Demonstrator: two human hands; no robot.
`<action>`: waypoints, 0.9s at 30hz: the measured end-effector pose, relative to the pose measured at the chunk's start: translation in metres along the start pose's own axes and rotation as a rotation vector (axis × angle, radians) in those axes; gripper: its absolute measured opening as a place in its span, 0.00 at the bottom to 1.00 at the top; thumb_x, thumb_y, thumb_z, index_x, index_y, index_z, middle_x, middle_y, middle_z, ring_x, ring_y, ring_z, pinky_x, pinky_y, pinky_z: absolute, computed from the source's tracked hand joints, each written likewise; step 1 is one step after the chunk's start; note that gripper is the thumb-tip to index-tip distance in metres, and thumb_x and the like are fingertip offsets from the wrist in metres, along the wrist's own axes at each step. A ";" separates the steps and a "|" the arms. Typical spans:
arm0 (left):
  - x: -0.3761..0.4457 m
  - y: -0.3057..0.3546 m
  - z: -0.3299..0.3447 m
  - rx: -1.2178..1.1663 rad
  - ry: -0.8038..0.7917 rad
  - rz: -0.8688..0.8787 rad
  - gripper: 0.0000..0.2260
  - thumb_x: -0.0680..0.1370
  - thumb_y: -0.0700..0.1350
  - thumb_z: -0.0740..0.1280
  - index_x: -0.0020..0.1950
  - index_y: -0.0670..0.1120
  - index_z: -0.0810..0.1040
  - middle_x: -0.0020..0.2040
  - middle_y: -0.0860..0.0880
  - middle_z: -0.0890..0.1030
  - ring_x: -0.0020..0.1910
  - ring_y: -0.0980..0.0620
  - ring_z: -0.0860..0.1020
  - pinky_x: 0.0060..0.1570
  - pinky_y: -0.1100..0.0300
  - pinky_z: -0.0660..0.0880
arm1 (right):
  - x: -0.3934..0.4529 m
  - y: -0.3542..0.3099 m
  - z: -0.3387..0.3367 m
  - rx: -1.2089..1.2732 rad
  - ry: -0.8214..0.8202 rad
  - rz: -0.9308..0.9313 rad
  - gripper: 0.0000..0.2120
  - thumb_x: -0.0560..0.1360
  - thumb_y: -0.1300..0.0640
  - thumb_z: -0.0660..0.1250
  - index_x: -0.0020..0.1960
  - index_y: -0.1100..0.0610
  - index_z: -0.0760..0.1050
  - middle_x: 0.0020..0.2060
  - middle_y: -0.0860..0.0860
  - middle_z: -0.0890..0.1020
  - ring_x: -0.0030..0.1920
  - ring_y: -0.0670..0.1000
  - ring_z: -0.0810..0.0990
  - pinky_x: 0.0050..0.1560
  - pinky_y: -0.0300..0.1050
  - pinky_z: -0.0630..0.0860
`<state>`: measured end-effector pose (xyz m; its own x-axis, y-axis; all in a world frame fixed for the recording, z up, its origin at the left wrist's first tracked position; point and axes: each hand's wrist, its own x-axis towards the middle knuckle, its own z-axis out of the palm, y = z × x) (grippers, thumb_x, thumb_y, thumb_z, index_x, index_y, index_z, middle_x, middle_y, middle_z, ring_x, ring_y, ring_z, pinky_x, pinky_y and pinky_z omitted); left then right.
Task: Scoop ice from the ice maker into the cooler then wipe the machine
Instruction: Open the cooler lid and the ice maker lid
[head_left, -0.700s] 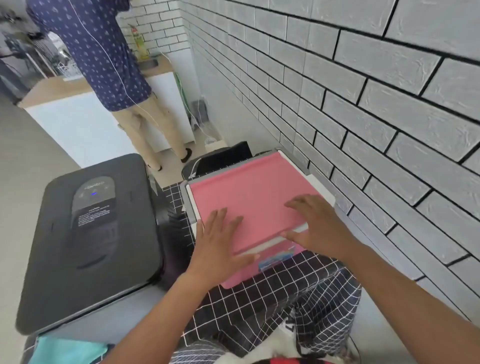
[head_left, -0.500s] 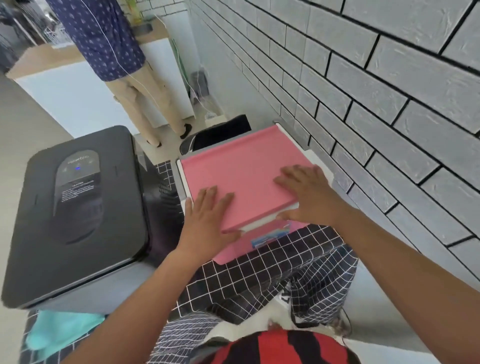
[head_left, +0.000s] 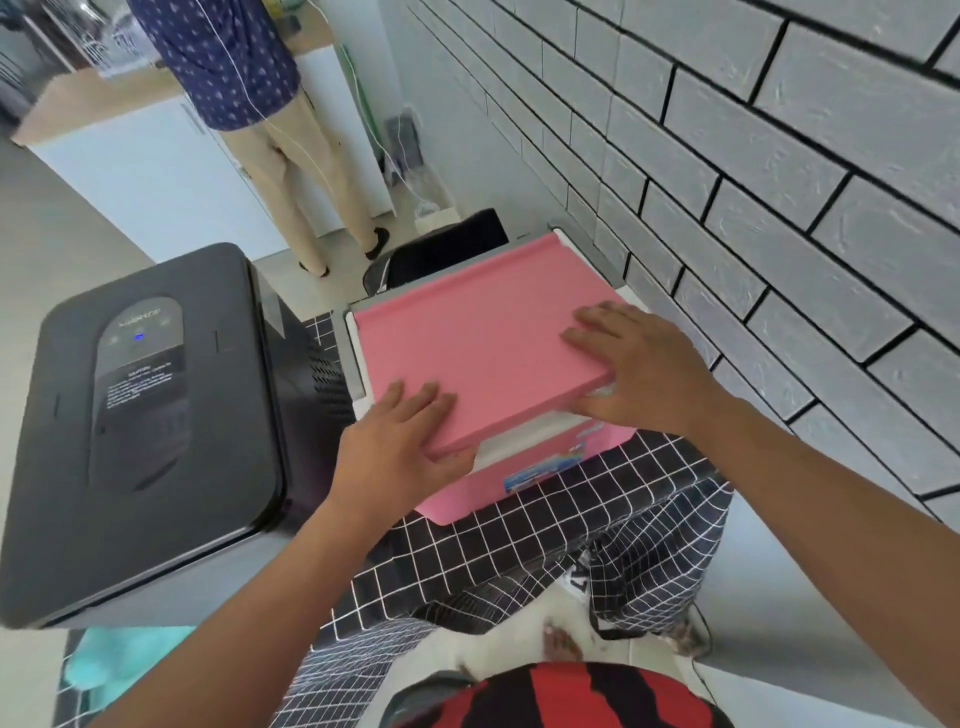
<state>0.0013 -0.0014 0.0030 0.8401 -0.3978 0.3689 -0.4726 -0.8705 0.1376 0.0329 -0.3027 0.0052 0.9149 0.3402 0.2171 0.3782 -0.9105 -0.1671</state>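
Note:
A pink cooler (head_left: 467, 493) stands on the checked tablecloth, right of the black ice maker (head_left: 140, 415), whose lid is down. The cooler's flat pink lid (head_left: 483, 332) is raised a little at its near edge, and a white rim shows beneath it. My left hand (head_left: 400, 441) holds the lid's near left corner, fingers on top and thumb under the edge. My right hand (head_left: 634, 364) holds the near right corner the same way. No ice or scoop is in view.
A teal cloth (head_left: 114, 654) lies on the table in front of the ice maker. A grey brick wall (head_left: 727, 182) runs close along the cooler's right side. A black chair back (head_left: 447, 244) sits behind the cooler. Another person (head_left: 244, 62) stands at a white counter farther back.
Both hands have slid back to the lid's near corners and hooked thumbs under its edge. The lid's near edge has come up slightly. My view has shifted.

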 end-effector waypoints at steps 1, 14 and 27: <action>0.002 0.000 -0.005 -0.022 0.067 0.000 0.26 0.68 0.62 0.69 0.58 0.47 0.84 0.58 0.48 0.83 0.59 0.40 0.80 0.46 0.43 0.81 | 0.001 0.001 -0.006 0.023 0.108 -0.006 0.38 0.63 0.29 0.64 0.66 0.50 0.73 0.67 0.51 0.74 0.67 0.55 0.71 0.61 0.59 0.73; 0.075 -0.027 -0.048 -0.691 0.620 -0.433 0.30 0.68 0.61 0.75 0.67 0.59 0.70 0.55 0.60 0.78 0.53 0.58 0.78 0.49 0.67 0.75 | 0.082 -0.002 -0.057 0.755 0.673 0.216 0.46 0.64 0.41 0.77 0.74 0.46 0.57 0.62 0.49 0.70 0.62 0.44 0.72 0.59 0.40 0.74; 0.133 -0.061 0.007 -0.794 0.492 -0.607 0.31 0.79 0.51 0.65 0.78 0.53 0.53 0.73 0.54 0.67 0.71 0.56 0.68 0.70 0.51 0.67 | 0.159 0.019 0.000 1.034 0.337 0.273 0.30 0.74 0.53 0.72 0.71 0.46 0.61 0.61 0.42 0.75 0.61 0.43 0.76 0.55 0.31 0.73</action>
<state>0.1432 -0.0028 0.0373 0.8755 0.3423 0.3412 -0.2035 -0.3791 0.9027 0.1855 -0.2664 0.0367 0.9595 -0.0644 0.2742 0.2494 -0.2581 -0.9334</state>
